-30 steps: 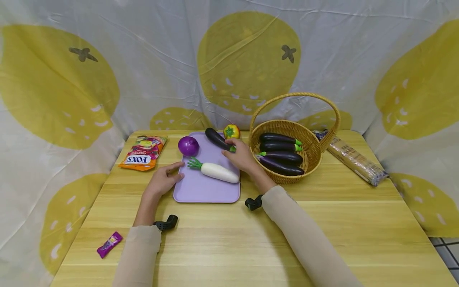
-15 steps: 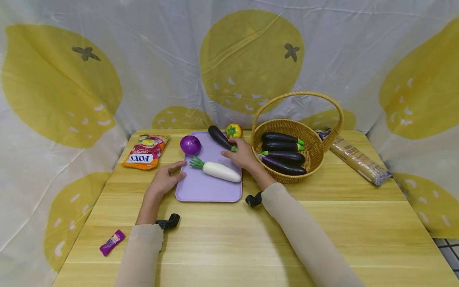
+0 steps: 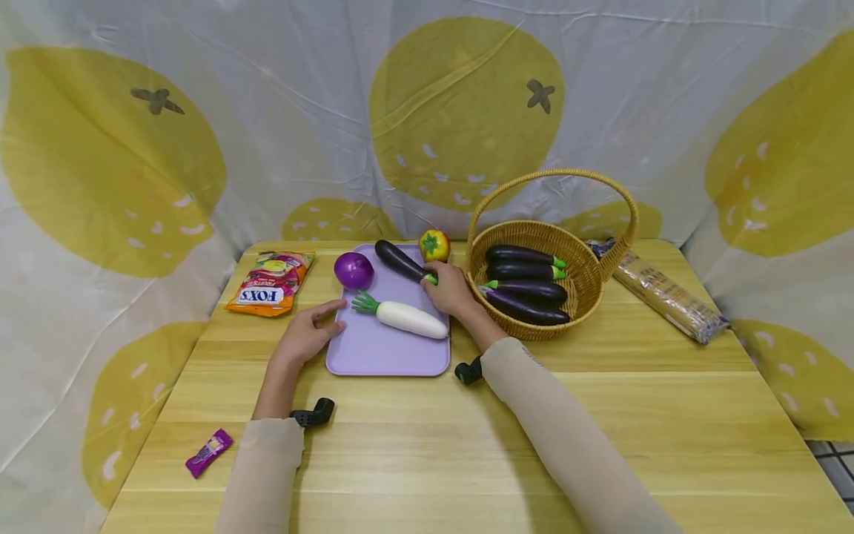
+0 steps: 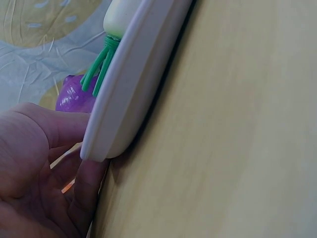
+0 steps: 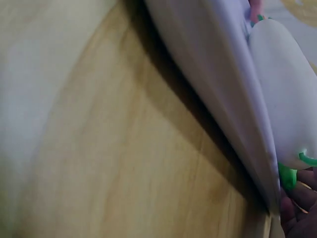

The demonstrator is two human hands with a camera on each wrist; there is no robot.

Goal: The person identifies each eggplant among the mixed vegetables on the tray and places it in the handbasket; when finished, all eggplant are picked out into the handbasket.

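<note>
In the head view a lilac tray (image 3: pixel 387 361) lies on the table, bearing a white radish (image 3: pixel 412 320) with green leaves and a dark eggplant (image 3: pixel 397 259). My right hand (image 3: pixel 451 291) grips that eggplant by its green stem end at the tray's right side. At the left edge, my left hand (image 3: pixel 303 336) holds the tray's rim; the left wrist view shows the thumb over the rim (image 4: pixel 94 134) and fingers under it. A shiny purple onion-like vegetable (image 3: pixel 353 271) sits by the tray's upper left corner.
A wicker basket (image 3: pixel 587 308) with a tall handle holds several eggplants (image 3: pixel 527 291) right of the tray. Behind the tray is a red-yellow pepper (image 3: pixel 435 245). A FOX'S candy bag (image 3: pixel 270 284) and small purple packet (image 3: pixel 209 452) lie left, a long noodle-like package (image 3: pixel 667 297) right.
My right hand has closed on the eggplant's stem end, and the eggplant has shifted slightly left. The left hand stays at the tray's rim.
</note>
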